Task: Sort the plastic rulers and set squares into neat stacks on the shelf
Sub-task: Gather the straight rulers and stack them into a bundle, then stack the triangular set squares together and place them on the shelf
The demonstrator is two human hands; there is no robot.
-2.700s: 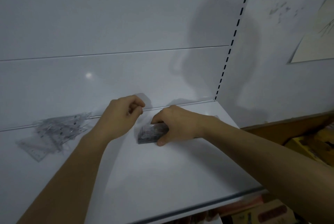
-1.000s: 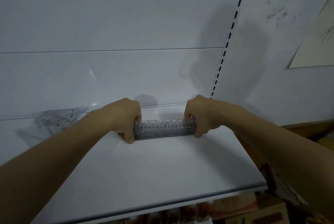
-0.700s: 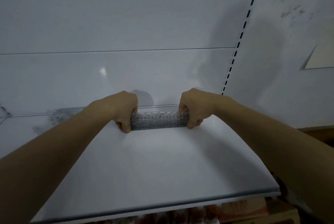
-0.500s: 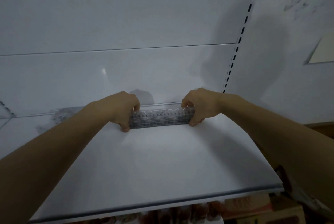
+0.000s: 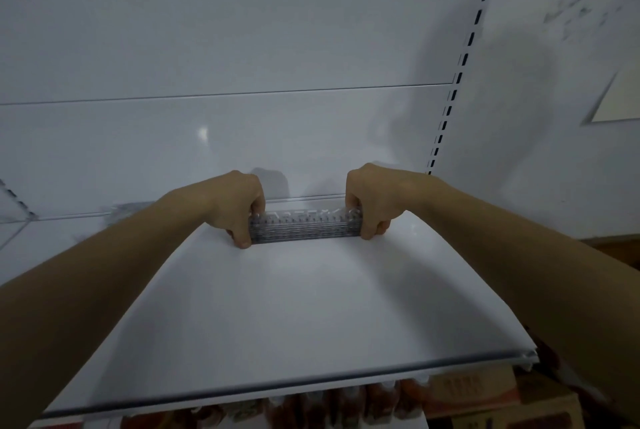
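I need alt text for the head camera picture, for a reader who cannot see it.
Two bare hands, left hand and right hand, grip the ends of a stack of clear plastic rulers at the back of a white shelf. More clear rulers lie loose further left.

Slotted upright [image 5: 460, 64], pale paper sheet on wall [image 5: 620, 102], cardboard boxes below [image 5: 474, 394]

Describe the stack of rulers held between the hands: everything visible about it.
The stack of rulers is a block of clear plastic rulers laid flat on one another, their dark scale marks showing along the near edges and the top. It lies crosswise near the back of the white shelf, apparently resting on it. The left hand grips its left end and the right hand its right end, fingers curled over the top, thumbs in front.
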